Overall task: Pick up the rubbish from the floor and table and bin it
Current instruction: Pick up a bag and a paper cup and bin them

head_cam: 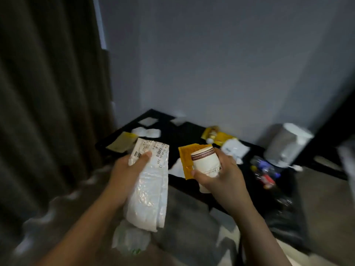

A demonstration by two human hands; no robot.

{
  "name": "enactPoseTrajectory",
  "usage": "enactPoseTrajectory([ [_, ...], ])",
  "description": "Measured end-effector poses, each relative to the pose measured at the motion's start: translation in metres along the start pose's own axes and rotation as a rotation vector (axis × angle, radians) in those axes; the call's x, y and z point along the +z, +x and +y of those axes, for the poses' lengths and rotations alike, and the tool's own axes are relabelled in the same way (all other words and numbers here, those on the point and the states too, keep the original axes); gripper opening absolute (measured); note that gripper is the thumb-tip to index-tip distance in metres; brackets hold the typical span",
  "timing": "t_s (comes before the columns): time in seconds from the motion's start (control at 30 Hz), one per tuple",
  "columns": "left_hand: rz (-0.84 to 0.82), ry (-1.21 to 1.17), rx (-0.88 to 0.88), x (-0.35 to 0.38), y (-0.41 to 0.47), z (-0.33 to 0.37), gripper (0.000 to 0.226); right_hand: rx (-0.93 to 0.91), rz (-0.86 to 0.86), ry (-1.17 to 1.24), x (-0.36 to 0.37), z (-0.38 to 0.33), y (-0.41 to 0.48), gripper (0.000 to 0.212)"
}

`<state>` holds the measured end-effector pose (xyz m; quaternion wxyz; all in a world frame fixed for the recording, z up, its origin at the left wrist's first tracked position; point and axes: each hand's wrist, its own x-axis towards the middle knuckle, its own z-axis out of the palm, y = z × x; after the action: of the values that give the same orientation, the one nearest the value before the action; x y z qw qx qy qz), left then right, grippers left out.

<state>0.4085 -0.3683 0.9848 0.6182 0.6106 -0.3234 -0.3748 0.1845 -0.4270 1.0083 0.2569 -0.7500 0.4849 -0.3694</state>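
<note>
Above the near edge of the black table (192, 131), both hands carry rubbish. The left hand (127, 169) grips a folded white plastic mailer (148, 187), thumb pressed across its barcode label, so that the mailer hangs down past the wrist. A thin plastic bag with green print (130, 240) dangles below the mailer; whether the same hand holds it cannot be told. The right hand (219, 177) is curled round a paper cup (204, 162), which is white with a brown band near its rim, and pins an orange wrapper (186, 162) against the cup's left side.

More rubbish lies on the table beyond the hands. A dull yellow packet (121, 142) sits at the table's left end, with crumpled white tissue (148, 132) just behind it. Toward the table's back right lies a bright yellow packet (215, 135), and a white bag (233, 148) lies just in front of that. At the table's right end lies a clear plastic bottle (266, 170) with a blue and red label, though motion blur hides whether it rests on the table. A white bin (288, 144) stands past the table's right end, near the grey wall (211, 54). A dark curtain (48, 93) hangs to the table's left.
</note>
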Motion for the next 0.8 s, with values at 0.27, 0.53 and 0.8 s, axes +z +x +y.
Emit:
enactPoseTrajectory([
  [0.27, -0.485, 0.03, 0.103, 0.18, -0.059, 0.034, 0.014, 0.172, 0.349, -0.175, -0.182, 0.039, -0.099, 0.042],
  [0.53, -0.818, -0.009, 0.125, 0.351, -0.178, 0.036, 0.015, 0.364, 0.59, -0.312, -0.327, 0.088, -0.239, 0.047],
  [0.8, -1.099, -0.011, -0.069, 0.49, -0.325, -0.006, 0.025, 0.525, 0.758, -0.381, -0.459, 0.13, -0.399, 0.039],
])
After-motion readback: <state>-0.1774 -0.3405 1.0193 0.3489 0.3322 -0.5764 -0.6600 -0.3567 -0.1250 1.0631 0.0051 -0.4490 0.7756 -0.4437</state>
